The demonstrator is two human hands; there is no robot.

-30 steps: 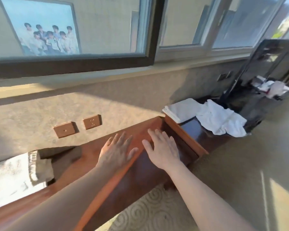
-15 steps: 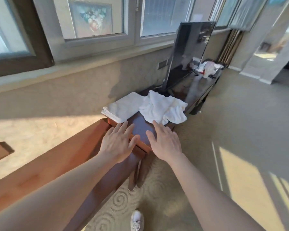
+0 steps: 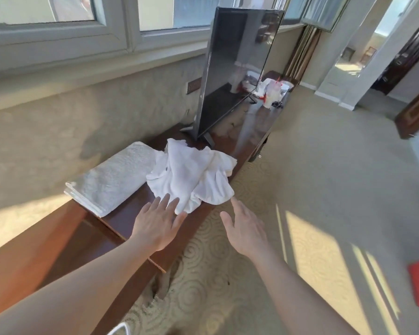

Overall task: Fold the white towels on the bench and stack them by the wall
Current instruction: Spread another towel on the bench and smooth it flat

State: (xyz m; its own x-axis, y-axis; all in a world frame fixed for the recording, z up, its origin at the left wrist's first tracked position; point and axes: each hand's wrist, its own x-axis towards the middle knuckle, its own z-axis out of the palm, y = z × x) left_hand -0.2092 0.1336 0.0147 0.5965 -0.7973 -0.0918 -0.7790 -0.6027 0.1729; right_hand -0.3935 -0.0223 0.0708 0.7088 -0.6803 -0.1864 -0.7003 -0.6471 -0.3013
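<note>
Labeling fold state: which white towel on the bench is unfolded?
The crumpled towel, nearer the TV, just ahead of both hands; the folded towel lies flat by the wall.

White towels [image 3: 191, 175]; brown bench [image 3: 131, 213]; beige swirl-patt. carpet [image 3: 203, 274].

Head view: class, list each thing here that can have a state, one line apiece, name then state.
Folded towel: folded flat, lying on the bench by the wall.
Crumpled towel: unfolded, bunched in a heap beside the folded one.
Television: upright, screen dark.
Left hand: open, fingertips at the crumpled towel's near edge.
Right hand: open, holding nothing, just short of the towel.
</note>
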